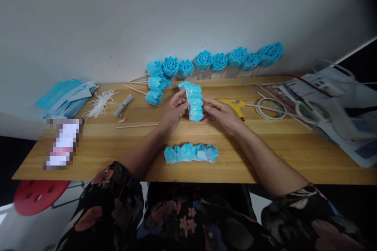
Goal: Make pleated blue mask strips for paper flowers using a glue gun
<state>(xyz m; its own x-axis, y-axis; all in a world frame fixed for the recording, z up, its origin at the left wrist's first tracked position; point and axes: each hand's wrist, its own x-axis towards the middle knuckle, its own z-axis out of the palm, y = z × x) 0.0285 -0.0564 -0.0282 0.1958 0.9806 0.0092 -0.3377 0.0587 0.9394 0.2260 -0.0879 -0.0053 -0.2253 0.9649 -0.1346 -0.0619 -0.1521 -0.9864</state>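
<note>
A pleated light-blue strip (pixel 194 101), folded into a row of petal-like points, is held upright over the middle of the table. My left hand (pixel 174 111) pinches its left edge between thumb and fingers. At the lower right edge, the fingers of my right hand (pixel 222 113) are closed on it, their tips partly hidden behind it. A second pleated blue strip (pixel 191 153) lies across the table nearer to me. Beyond my right hand, a yellow glue gun (pixel 235 106) rests on its side, partly covered by the hand.
Blue folded flowers (pixel 204 60) line the wall, several on sticks. Face masks (pixel 69 96), white elastic loops (pixel 103 102), a bundle of wires (pixel 123 104) and a blurred-out phone (pixel 63 145) lie left. A coiled white cable (pixel 271 109) and plastic bags (pixel 338 113) lie right. A red stool (pixel 41 196) stands below.
</note>
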